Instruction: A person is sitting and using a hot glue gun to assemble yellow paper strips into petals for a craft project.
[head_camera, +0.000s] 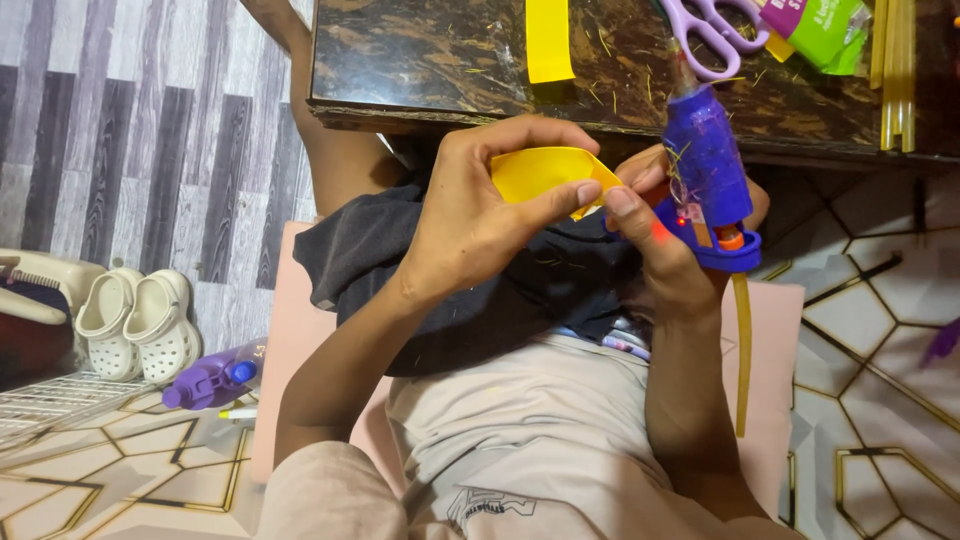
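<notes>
1. Left hand (470, 225) pinched a folded yellow paper strip (540, 172) between thumb and fingers, held over the lap.
2. Right hand (672, 250) was wrapped around a blue glue gun (708, 170), thumb touching the strip's right end.
3. Beyond, a dark table (420, 70) held another yellow strip (548, 40), purple scissors (705, 30), and glue sticks (895, 70).

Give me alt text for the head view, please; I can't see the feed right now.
Seen from above, the left hand pinches a folded yellow paper strip while the right hand grips a blue hot glue gun, all held over the person's lap. Ahead, a dark marbled table holds another yellow strip, purple scissors and glue sticks.
</notes>
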